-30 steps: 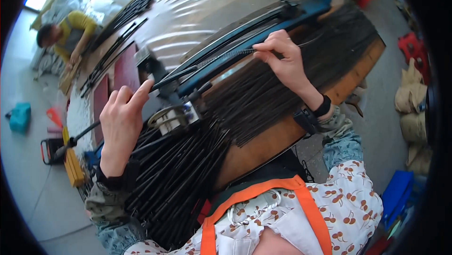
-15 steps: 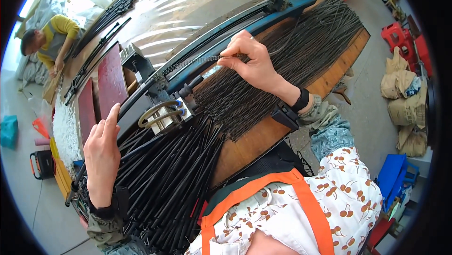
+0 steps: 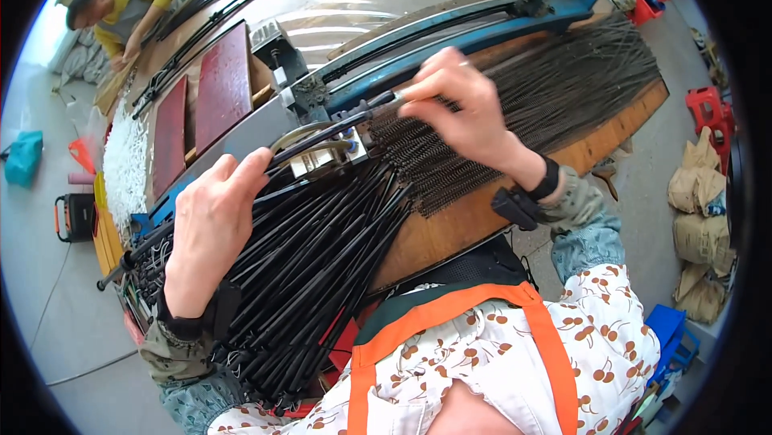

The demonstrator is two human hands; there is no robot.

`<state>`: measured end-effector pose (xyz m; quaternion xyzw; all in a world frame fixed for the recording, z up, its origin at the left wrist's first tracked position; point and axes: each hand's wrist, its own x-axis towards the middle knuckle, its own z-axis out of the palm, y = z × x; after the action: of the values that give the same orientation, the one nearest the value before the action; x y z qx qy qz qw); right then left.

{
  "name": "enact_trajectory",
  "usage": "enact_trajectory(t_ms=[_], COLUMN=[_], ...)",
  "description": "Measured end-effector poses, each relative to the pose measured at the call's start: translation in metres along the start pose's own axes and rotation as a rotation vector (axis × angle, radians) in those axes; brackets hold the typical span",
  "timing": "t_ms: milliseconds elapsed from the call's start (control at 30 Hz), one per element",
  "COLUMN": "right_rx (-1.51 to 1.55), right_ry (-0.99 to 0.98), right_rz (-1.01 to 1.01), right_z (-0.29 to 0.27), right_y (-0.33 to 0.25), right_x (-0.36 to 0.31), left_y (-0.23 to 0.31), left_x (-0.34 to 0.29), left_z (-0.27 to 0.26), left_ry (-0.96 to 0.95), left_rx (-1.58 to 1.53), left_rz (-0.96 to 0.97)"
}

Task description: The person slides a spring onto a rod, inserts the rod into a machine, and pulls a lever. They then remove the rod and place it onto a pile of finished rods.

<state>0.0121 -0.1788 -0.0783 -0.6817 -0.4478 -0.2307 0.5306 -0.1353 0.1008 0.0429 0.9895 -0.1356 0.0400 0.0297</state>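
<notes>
rod (image 3: pixel 322 137) drawn closer; stretched spring no longer visible (likely inside)
left hand (image 3: pixel 211 222) wraps rod; right hand (image 3: pixel 465 107) pinches its tip.

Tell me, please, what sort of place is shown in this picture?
Probably an assembly workshop: many black rods lie in a heap, coil springs are spread in a dense layer, and a blue metal rail runs beside them.

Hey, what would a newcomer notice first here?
Probably the fan of black rods at lower centre-left, and the mat of dark springs right of centre. Orange apron straps blaze below; above the fan, the left hand and blurred right hand hold one rod.
</notes>
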Motion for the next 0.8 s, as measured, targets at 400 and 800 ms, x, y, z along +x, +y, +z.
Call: enact_trajectory(t_ms=[400,800], right_rx=[-0.254,0.273], right_ry=[0.12,-0.274], right_rz=[-0.337,0.303], right_z=[0.024,0.082], right_y=[0.019,0.066], right_x=[-0.002,0.069], left_y=[0.008,-0.108], left_x=[0.015,-0.037], left_z=[0.015,-0.055], left_ry=[0.188,0.629], left_rx=[0.006,0.263], left_rz=[0.146,-0.244])
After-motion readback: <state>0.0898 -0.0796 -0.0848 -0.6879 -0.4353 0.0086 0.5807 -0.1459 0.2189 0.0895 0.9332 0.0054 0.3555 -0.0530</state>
